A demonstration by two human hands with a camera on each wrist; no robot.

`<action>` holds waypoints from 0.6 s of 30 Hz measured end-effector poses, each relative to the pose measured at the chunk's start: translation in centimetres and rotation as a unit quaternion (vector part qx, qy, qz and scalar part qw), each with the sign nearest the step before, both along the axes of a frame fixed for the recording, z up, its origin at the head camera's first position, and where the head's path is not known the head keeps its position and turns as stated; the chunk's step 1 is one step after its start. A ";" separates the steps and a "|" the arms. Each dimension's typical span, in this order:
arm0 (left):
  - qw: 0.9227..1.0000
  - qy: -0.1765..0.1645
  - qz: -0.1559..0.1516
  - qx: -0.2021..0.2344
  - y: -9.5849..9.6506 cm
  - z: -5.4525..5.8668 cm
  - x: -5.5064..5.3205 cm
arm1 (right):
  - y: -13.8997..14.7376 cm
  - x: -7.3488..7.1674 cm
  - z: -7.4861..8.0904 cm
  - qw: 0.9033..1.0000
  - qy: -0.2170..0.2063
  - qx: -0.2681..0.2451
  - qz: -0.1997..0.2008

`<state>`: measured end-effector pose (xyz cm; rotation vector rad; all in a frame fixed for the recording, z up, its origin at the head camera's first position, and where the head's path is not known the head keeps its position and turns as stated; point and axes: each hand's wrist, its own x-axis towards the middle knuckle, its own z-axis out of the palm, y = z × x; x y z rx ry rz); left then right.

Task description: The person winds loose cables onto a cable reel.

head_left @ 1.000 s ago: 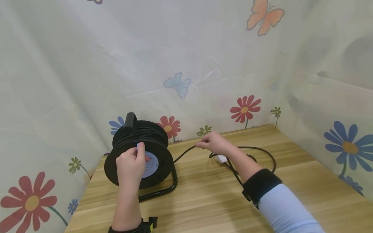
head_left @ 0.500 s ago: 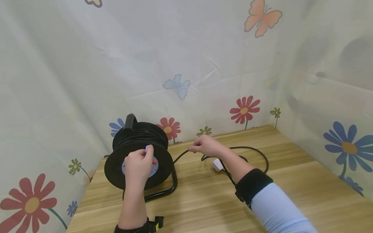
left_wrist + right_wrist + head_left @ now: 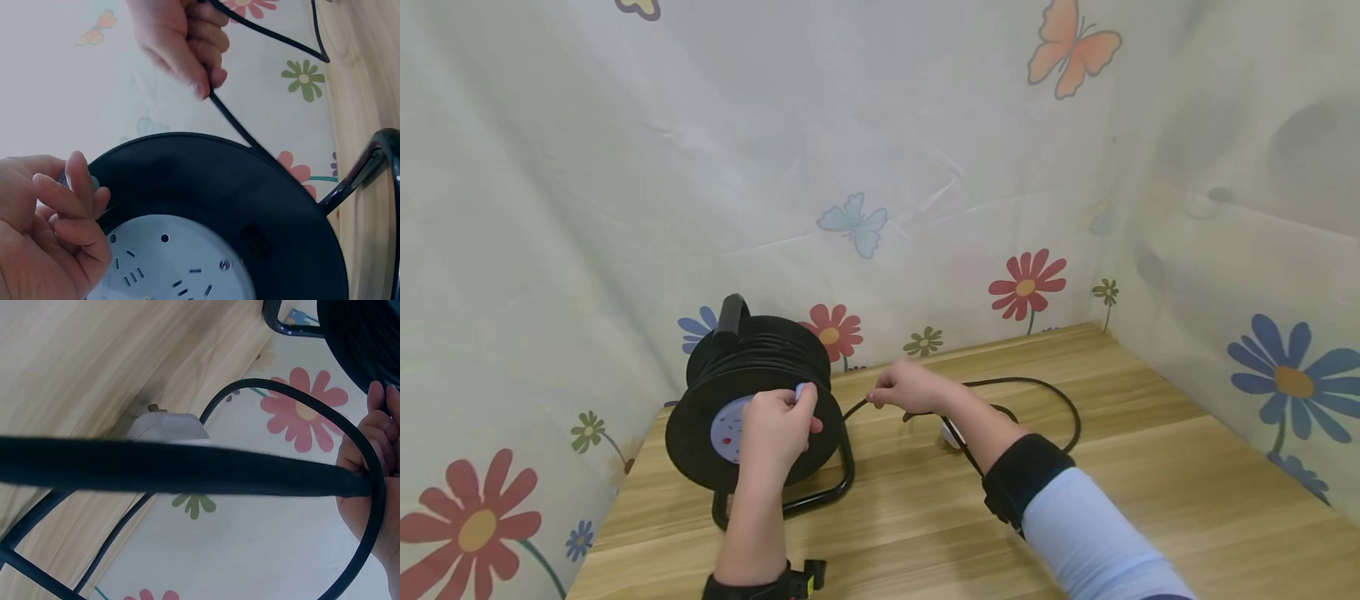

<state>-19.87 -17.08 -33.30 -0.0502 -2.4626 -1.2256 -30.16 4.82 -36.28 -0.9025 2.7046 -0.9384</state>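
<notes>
A black cable reel (image 3: 688, 442) stands on the wooden table at left, cable wound around its drum. On its front face sits a pale blue socket panel (image 3: 181, 262), partly covered by my left hand (image 3: 772, 433) in the head view. Thumb and fingers of that hand pinch a light blue knob (image 3: 801, 390) near the disc's upper right edge. My right hand (image 3: 917, 388), just right of the reel, grips the black cable (image 3: 854, 407) where it runs off the drum. Beyond this hand the cable loops loosely, and its white plug (image 3: 167, 427) lies on the table.
The reel's black tubular stand (image 3: 847, 471) rests on the table (image 3: 895, 533), with a carry handle (image 3: 730, 317) on top. A flower-printed curtain (image 3: 760, 167) hangs behind the table and along its sides.
My left hand has moved right and slightly down with the knob, along the disc's face. The right hand has come left toward the reel, and the loose cable and plug have shifted left too.
</notes>
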 end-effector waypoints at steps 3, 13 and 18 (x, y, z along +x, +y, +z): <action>0.999 -0.031 -0.010 -0.002 0.1 -0.3 -0.3 | -0.9 -0.2 -0.4 1.000 -0.008 0.008 0.007; 0.994 -0.094 -0.058 0.023 0.2 -1.3 -1.7 | -1.7 0.0 -0.7 0.999 -0.046 0.000 0.021; 0.991 -0.103 -0.072 0.036 -0.3 -1.4 -1.6 | -2.3 0.1 -0.8 0.999 -0.042 0.018 0.016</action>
